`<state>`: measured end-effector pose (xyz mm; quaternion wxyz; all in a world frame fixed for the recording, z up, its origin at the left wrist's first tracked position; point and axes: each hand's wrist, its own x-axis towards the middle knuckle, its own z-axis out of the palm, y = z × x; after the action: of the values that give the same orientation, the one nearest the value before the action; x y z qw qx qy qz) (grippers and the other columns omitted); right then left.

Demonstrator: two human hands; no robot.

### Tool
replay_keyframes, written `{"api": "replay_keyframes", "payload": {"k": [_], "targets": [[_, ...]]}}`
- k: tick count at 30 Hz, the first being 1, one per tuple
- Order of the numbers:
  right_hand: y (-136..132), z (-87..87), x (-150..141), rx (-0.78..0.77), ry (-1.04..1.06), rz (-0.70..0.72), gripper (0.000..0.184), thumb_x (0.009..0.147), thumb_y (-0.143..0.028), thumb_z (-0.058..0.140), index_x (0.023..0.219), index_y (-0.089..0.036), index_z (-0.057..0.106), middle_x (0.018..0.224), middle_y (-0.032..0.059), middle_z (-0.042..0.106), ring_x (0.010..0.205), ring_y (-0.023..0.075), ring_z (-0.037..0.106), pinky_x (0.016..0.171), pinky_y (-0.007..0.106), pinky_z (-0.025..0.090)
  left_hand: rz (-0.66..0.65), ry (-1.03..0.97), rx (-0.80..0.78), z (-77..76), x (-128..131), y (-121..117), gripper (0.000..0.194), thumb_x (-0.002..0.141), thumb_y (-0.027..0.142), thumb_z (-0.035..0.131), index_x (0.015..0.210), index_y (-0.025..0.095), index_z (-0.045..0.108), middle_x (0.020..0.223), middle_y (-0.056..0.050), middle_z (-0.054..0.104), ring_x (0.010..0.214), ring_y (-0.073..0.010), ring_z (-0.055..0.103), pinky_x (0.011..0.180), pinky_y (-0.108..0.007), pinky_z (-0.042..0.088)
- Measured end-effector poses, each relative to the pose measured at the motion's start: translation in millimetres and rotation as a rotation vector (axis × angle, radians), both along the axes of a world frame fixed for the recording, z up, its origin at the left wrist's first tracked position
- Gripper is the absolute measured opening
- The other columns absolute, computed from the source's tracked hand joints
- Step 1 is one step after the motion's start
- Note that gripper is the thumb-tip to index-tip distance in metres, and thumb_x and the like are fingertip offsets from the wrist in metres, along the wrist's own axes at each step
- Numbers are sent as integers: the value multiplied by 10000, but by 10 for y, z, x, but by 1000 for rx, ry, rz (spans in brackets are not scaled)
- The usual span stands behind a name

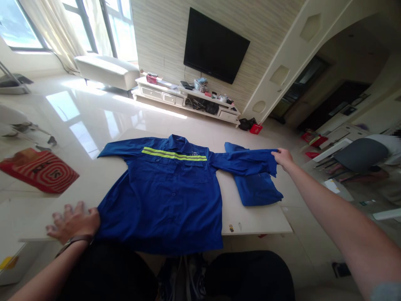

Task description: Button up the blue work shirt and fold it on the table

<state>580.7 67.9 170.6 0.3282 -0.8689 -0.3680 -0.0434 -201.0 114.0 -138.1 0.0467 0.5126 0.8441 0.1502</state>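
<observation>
A blue work shirt (175, 196) with a yellow and grey reflective stripe across the chest lies spread out, front up, on a white table (250, 223). Its collar points away from me and its hem hangs over the near edge. My right hand (282, 159) pinches the cuff of the sleeve on the right, which is stretched out sideways. Under that sleeve sits a folded blue garment (258, 190), partly covered. At the left, my left hand (75, 221) rests on the tabletop with fingers spread, its thumb side against the shirt's lower edge.
A red paper bag (40, 170) stands left of the table. Two small items, one a sticker-like figure (231, 228), lie near the front edge. Beyond are a low TV cabinet (159, 95) and a grey bench (108, 72). A person (388, 146) sits on a chair at the right.
</observation>
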Motion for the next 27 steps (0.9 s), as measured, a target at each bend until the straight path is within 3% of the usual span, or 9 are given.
{"api": "replay_keyframes", "payload": {"k": [4, 8, 11, 14, 17, 19, 21, 24, 27], "targets": [[473, 442, -755, -136, -38, 127, 112, 789, -192, 671, 875, -123, 686, 725, 58, 631, 702, 193, 614, 752, 416, 589, 4, -31, 8, 56, 29, -26, 626, 957, 485, 393, 1500, 195, 506, 1668, -154, 369, 1549, -390, 238, 1200, -622, 211], [1091, 725, -1920, -212, 17, 409, 190, 835, -134, 634, 995, -42, 679, 829, 87, 666, 696, 169, 645, 742, 459, 634, -14, -44, 75, 64, 53, -42, 609, 960, 446, 434, 1489, 159, 526, 1646, -197, 385, 1532, -420, 254, 1181, -657, 221], [1470, 762, -2921, -308, -8, 608, 182, 891, -105, 593, 1030, -7, 656, 847, 88, 666, 743, 202, 704, 778, 536, 634, -21, -53, 88, 44, 48, -51, 590, 990, 456, 396, 1471, 148, 544, 1636, -206, 392, 1534, -423, 253, 1184, -665, 218], [1740, 678, -3861, -354, 18, 824, 206, 954, -135, 574, 1098, 6, 618, 961, 97, 673, 847, 223, 735, 831, 552, 621, -38, -57, 97, 36, 30, -59, 586, 1009, 462, 384, 1481, 148, 531, 1638, -210, 382, 1541, -424, 238, 1185, -673, 210], [1922, 535, -4498, -492, 100, 1019, 356, 1058, -306, 493, 1213, 9, 552, 1067, 97, 664, 993, 242, 723, 891, 589, 582, -51, -63, 97, 64, 25, -73, 579, 1007, 444, 414, 1481, 133, 529, 1638, -229, 372, 1540, -440, 231, 1178, -680, 209], [1996, 416, -4648, -562, 84, 1062, 429, 1064, -392, 492, 1232, -1, 552, 1069, 98, 667, 1021, 250, 712, 911, 603, 567, -52, -71, 91, 102, 39, -84, 567, 998, 414, 439, 1471, 118, 535, 1636, -241, 369, 1535, -452, 231, 1173, -683, 208], [2013, 268, -4567, -565, -19, 1040, 409, 1042, -397, 538, 1205, -26, 599, 1069, 110, 681, 1039, 263, 702, 960, 601, 550, -46, -71, 93, 139, 65, -94, 545, 984, 369, 460, 1462, 119, 536, 1635, -244, 369, 1536, -452, 225, 1169, -685, 203], [1869, -42, -4139, -573, -281, 942, 320, 992, -369, 595, 1119, -89, 683, 1132, 129, 704, 1151, 308, 658, 1066, 568, 497, -21, -57, 94, 160, 100, -98, 520, 971, 326, 475, 1459, 158, 536, 1637, -224, 381, 1542, -431, 220, 1167, -685, 197], [1447, -499, -3611, -700, -298, 844, 285, 985, -327, 560, 1138, -138, 706, 1169, 148, 718, 1133, 311, 667, 1046, 527, 519, -22, -66, 113, 125, 97, -94, 518, 988, 325, 460, 1462, 132, 540, 1637, -226, 381, 1537, -427, 221, 1166, -679, 177]]}}
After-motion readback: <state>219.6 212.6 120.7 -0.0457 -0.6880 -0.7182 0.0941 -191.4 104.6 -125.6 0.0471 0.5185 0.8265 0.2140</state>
